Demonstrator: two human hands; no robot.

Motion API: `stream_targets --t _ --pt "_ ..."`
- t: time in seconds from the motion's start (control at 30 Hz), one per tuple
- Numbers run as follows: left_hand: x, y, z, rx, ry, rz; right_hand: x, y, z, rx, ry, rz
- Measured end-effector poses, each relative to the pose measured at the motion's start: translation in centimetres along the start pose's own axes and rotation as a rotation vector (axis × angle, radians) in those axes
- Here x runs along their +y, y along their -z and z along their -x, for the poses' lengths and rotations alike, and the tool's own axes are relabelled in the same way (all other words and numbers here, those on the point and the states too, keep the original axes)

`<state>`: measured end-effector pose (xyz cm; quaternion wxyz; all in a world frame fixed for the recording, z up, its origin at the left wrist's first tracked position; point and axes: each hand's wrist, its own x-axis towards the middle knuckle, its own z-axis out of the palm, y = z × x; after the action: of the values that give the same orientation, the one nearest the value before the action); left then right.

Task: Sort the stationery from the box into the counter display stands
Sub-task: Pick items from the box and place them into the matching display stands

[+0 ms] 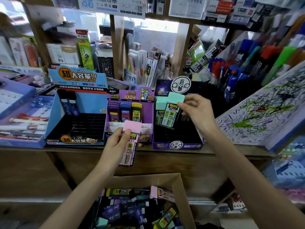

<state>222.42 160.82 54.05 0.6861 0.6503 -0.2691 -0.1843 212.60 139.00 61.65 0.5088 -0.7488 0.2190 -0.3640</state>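
- Step in hand: placing. Two pencil-lead refill cases are out of the box, one in each hand, both up at the display stands.
- Right hand pinches the mint-green lead case by its cap end, fingers curled round it. The case is tilted, its lower end inside the dark purple stand at the right.
- More mint-green cases already stand at the back left of that stand, so the match looks right.
- Whether the held case sits in a slot or only hangs above one cannot be told.
- Left hand grips the pink lead case, thumb across its upper part. It is held in the air just in front of the Ultraman stand in the middle, in no stand yet.
- That middle stand shows purple, blue and yellow cases in its back row, with white empty dividers in front of them.
- Blue stand at the left holds two dark cases at the back. Its black slots are otherwise bare.
- Cardboard box sits below the surface, full of mixed cases, one pink case on top. Plenty left to sort, so the task is likely early to midway.
- Next move likely calls for:
  - lowering the green case upright beside the others and letting go;
  - finding a home for the pink one, as no pink row shows in any stand. The print matches the green case's, so the right stand is the best guess.
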Motion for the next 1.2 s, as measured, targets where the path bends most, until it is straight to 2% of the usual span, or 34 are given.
stream_targets --t 0.33,0.47,0.63,0.7,0.83,0.9,0.97,1.1,1.2 --pt "-0.6 1.1 0.2 0.008 0.012 -0.012 2.1 -2.1 -1.1 -0.168 0.167 0.164" --pt "-0.6 1.0 0.0 0.009 0.007 -0.033 2.3 -2.4 -1.9 -0.213 0.153 0.147" --pt "-0.4 0.6 -0.1 -0.004 0.004 -0.019 3.9 -2.9 -1.5 -0.134 0.023 0.134" --pt "-0.2 0.3 -0.2 -0.009 0.004 -0.023 4.1 -2.9 -1.2 -0.111 0.026 0.230" --pt "0.1 -0.5 -0.3 -0.023 0.024 -0.021 2.9 -2.9 -1.3 -0.115 0.105 0.727" --pt "0.3 -1.1 -0.2 -0.034 0.024 -0.011 2.4 -2.7 -0.7 -0.112 0.094 0.857" --pt "0.4 -1.8 -0.3 -0.030 0.008 -0.007 1.9 -2.4 0.7 -0.105 0.109 0.783" --pt "0.8 -3.6 -0.7 -0.049 -0.037 -0.021 0.6 -2.4 3.7 -0.297 -0.079 0.137" --pt "1.3 -5.2 -1.1 -0.086 -0.067 -0.041 0.3 -2.6 4.7 -0.309 -0.087 0.024"
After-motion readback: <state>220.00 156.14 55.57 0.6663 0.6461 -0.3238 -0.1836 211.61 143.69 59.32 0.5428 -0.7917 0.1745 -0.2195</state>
